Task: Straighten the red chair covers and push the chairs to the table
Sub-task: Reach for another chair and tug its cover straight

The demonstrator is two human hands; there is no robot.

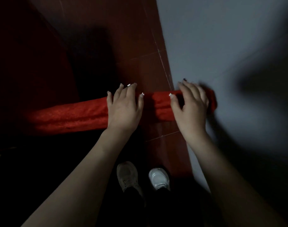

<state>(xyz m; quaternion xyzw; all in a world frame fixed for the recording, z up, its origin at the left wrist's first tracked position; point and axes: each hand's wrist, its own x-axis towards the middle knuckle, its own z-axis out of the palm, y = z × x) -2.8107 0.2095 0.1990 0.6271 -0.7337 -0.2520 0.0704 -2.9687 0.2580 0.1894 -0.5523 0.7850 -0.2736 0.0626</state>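
Cover (71,115): red, stretched over the chair-back top, beside wall (221,46). Left hand (123,108): fingers straight, slightly spread, resting on it. Right hand (190,108): blurred, over its right end; grip unclear.

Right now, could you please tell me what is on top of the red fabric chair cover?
On the red fabric chair cover, the left hand lies flat and the blurred right hand rests near its right end. The chair frame underneath is hidden.

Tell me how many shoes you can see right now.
2. One grey-looking shoe is at bottom centre of the view; one white shoe is just right of it. No others show.
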